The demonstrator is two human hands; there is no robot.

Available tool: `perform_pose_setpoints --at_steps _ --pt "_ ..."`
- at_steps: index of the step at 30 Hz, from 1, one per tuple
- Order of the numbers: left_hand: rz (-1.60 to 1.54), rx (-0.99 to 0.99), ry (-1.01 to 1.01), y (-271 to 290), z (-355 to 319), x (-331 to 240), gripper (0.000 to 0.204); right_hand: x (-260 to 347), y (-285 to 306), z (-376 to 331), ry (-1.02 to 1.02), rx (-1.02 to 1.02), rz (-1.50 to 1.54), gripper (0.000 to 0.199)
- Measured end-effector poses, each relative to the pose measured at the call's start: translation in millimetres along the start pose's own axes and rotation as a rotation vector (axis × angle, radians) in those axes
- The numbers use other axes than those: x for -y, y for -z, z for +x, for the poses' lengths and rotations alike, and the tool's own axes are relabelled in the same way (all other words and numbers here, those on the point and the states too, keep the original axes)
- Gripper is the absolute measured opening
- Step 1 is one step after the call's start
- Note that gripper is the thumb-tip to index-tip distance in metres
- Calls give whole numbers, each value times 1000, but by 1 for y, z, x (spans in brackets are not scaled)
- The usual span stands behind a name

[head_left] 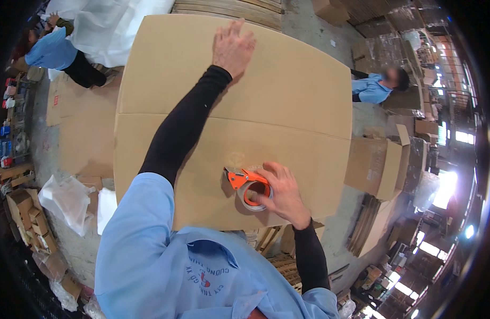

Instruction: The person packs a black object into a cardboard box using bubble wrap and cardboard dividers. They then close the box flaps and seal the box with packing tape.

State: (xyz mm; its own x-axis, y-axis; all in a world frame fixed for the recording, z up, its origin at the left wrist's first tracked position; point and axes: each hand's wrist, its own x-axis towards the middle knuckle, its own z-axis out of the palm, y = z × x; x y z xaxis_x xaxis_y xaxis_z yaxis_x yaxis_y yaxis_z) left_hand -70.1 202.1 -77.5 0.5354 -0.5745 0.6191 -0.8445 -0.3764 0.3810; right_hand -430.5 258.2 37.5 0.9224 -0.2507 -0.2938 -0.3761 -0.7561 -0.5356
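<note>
A large brown cardboard box (287,90) fills the middle of the view, its two top flaps meeting in a seam that runs left to right. My left hand (233,47) lies flat, fingers spread, on the far flap. My right hand (281,194) grips an orange tape dispenser (246,183) with a roll of clear tape, pressed on the near flap close to the box's front edge. Both arms wear black sleeves under a light blue shirt.
A smaller open carton (377,166) stands right of the box. One person in blue (373,88) sits at the right, another (56,52) crouches at the upper left by white sheeting. Flat cardboard, plastic bags (68,200) and small boxes lie on the floor at the left.
</note>
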Motion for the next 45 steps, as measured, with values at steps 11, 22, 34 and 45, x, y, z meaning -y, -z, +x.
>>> perform_pose_setpoints --at_steps 11,22,34,45 --pt "102 197 15 -24 38 36 20 5 60 -2 -474 -147 1314 62" --pt "71 186 21 -17 30 40 22 10 200 252 86 -905 -209 41" --pt "-332 145 -279 -34 28 46 40 -7 142 311 -425 -208 -417 37" --pt "95 555 -405 -16 17 -9 50 38 84 174 -513 -81 -403 26"
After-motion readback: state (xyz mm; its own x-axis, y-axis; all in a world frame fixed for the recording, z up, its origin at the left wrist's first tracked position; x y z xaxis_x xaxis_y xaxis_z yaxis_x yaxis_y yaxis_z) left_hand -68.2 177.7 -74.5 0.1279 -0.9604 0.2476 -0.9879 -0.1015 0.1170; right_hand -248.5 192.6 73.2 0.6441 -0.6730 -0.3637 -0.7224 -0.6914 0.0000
